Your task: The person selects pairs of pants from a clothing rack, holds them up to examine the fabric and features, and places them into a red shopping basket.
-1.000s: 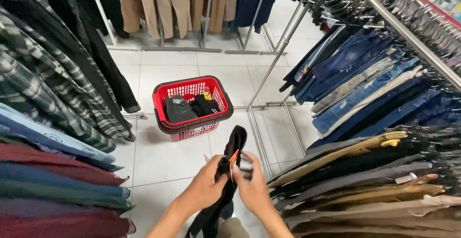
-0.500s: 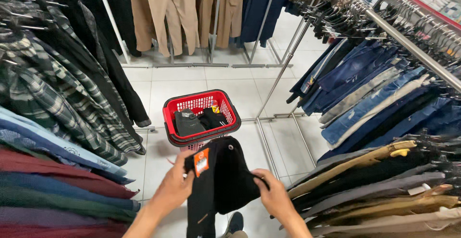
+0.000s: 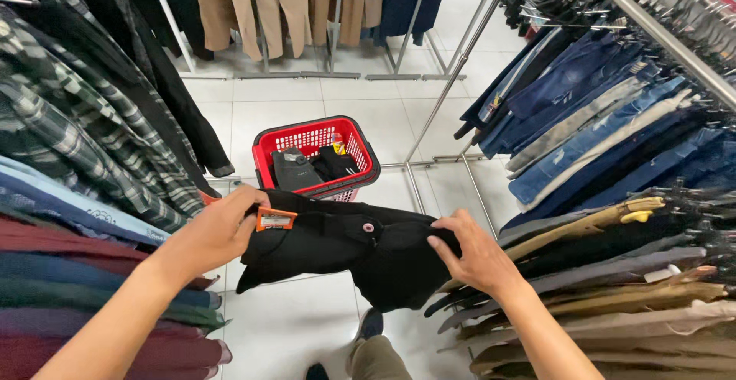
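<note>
Left hand [image 3: 218,230]: closed on the waist end of the black trousers [image 3: 345,246]; the cloth and an orange tag [image 3: 276,218] are pinched between thumb and fingers.
Right hand [image 3: 475,253]: laid over the other end of the black trousers, fingers curled and pressed on the cloth.
Black trousers: held level in the air between both hands, above the white tiled floor [image 3: 299,326], in the aisle between the racks; a small round button is seen near the middle.
Red basket [image 3: 264,146]: set on the floor just beyond the trousers; dark folded clothes [image 3: 295,169] are lain inside it.
Left rack: plaid shirts [image 3: 69,142] are hung above, with red, blue and green garments below, next to the left forearm.
Right rail [image 3: 659,35]: jeans [image 3: 583,119] are hung from it, with tan and dark trousers nearer the right hand.
Far rack: beige trousers [image 3: 261,4] are hung at the aisle's far end.
Feet: one shoe [image 3: 369,325] is seen on the floor under the trousers.
</note>
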